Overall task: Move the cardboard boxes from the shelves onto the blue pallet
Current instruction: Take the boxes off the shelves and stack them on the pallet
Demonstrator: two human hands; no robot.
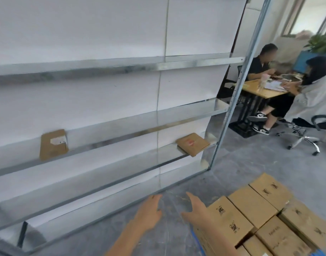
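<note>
Two flat cardboard boxes remain on the metal shelves (110,126): one (53,145) leans upright at the left, the other (193,144) lies flat at the right end of the same level. Several cardboard boxes (254,206) are stacked at the lower right, with a strip of the blue pallet (195,239) showing at their near edge. My left hand (149,211) and my right hand (197,209) hang over the grey floor in front of the lowest shelf, fingers spread and holding nothing. My right forearm passes along the left edge of the stack.
The white-backed shelf unit fills the left and centre, its right upright post (237,85) slanting down to the floor. Beyond it two people sit at a wooden table (265,89), with an office chair (306,137) on castors nearby. Grey floor (247,159) lies between shelf and stack.
</note>
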